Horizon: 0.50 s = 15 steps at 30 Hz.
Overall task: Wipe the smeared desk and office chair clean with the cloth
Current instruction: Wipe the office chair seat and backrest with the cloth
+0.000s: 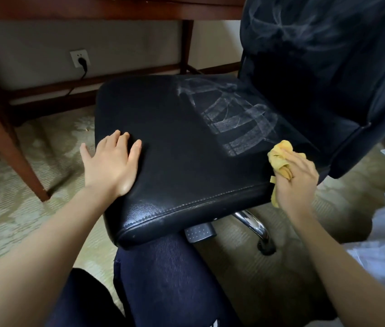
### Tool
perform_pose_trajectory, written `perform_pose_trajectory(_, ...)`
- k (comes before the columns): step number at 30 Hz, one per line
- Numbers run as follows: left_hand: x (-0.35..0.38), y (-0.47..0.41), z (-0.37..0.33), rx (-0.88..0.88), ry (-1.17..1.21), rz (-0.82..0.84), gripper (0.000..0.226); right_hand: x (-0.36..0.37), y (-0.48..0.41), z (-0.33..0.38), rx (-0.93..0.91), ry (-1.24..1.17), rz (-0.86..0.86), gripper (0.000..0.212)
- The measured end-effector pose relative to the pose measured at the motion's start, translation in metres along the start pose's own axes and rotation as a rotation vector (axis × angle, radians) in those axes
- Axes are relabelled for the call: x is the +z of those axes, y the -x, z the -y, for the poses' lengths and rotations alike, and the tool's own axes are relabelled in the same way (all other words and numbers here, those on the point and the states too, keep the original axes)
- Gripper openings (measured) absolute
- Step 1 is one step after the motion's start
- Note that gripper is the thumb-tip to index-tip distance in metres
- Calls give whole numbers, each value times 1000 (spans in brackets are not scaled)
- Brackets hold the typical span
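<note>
Chair seat (pixel 186 142): centre
Left hand (pixel 111 164): on seat's near-left edge
Cloth (pixel 278 159): at seat's right edge
Desk (pixel 116 8): far, behind seat

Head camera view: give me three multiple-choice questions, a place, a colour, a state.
1. Where do the white smears on the seat lie? A toward the backrest; B at its left edge; C on its underside.
2. What colour is the cloth? A blue; B yellow; C white.
3. The left hand is: A gripping the cloth; B flat on the seat; C in the air.
Answers: 1A, streaks lie beside the backrest; 2B, yellow folds show in the right hand; 3B, its palm lies flat on the leather.
</note>
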<state>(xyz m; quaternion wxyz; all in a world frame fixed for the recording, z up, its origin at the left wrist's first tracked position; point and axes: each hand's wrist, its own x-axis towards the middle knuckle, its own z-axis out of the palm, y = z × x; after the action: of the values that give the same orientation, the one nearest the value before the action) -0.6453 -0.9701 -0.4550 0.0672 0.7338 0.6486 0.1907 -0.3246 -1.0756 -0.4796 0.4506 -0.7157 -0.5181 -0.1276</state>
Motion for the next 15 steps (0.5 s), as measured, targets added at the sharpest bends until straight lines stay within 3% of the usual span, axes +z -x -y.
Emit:
perform_pose_trajectory(3, -11, -3, -2, 133, -280, -62, 59, 5, 16, 24, 56, 36, 32, 51)
perform_pose_trajectory(5, -18, -1, -12, 196, -337, -95, 58, 6, 29, 44, 21, 41, 65, 52)
perform_pose_trajectory(12, -7, 19, -77, 180, -134, 65, 54, 20, 59, 105, -185, 3, 234, 47)
perform_pose_trajectory(15, 5, 32, -91, 187, -101, 58, 54, 16, 59, 106, -268, 17, 319, 50)
